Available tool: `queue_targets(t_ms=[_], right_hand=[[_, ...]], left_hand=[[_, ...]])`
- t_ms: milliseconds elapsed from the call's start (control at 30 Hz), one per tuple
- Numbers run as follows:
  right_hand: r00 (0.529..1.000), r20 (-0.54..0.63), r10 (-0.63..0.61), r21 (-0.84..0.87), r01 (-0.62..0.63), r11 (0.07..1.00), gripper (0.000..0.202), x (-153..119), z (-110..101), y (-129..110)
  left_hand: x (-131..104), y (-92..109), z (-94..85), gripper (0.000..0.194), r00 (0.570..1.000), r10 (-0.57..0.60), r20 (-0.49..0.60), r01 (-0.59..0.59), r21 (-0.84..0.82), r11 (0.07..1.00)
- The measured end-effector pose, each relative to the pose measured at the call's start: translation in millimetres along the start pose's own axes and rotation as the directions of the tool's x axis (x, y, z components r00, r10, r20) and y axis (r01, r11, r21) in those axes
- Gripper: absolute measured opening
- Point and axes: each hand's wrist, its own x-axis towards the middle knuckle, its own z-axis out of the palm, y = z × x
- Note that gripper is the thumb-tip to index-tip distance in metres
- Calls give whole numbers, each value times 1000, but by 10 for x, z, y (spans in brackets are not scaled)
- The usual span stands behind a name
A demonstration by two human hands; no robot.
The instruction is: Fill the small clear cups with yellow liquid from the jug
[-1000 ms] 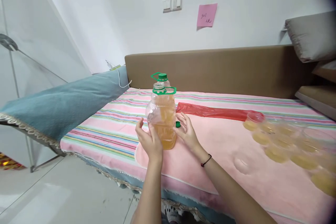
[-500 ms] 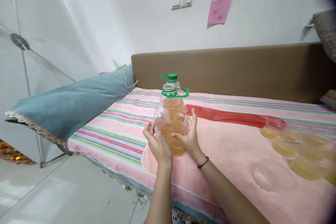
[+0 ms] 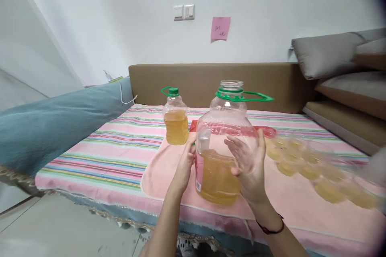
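A large clear plastic bottle [image 3: 221, 176] of amber liquid is between my hands, close to me. Its mouth has no cap, and a green carrying handle [image 3: 256, 97] sticks out from its neck to the right. My left hand [image 3: 182, 170] presses against the left side, fingertips partly hidden; a small green bit shows by them. On the other side, my right hand [image 3: 253, 172] grips the bottle with fingers behind it, seen through the plastic, and the thumb in front. I cannot tell whether its base touches the cloth. A smaller bottle [image 3: 176, 126] with a green cap stands behind to the left.
Several clear cups [image 3: 310, 164] of yellowish liquid stand at the right on a pink cloth [image 3: 159, 174]. Red plastic [image 3: 265, 131] lies behind the large bottle. A brown backrest [image 3: 150, 80], a blue-covered armrest [image 3: 75, 108] and stacked cushions [image 3: 331, 54] border the striped bed.
My view has turned right. The large bottle has come nearer and moved right, away from the capped bottle it overlapped. Both hands have moved with it.
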Motion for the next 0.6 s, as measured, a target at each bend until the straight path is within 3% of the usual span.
queue_targets(t_ms=[167, 367, 500, 600], right_hand=[[991, -87, 101, -51, -106, 993, 126, -247, -509, -514], [936, -101, 338, -44, -344, 938, 113, -620, -1191, -890], [880, -24, 474, -26, -475, 880, 91, -840, -1578, -1094], [859, -95, 503, -175, -512, 841, 76, -934, -1811, -1242]], left_hand=[[-132, 49, 448, 92, 938, -57, 342, 98, -104, 990], [-330, 20, 1013, 106, 761, -98, 641, 275, -183, 944], [-521, -81, 1369, 98, 621, -77, 780, 384, -218, 897], [-723, -182, 1582, 94, 583, -128, 803, 491, -222, 842]])
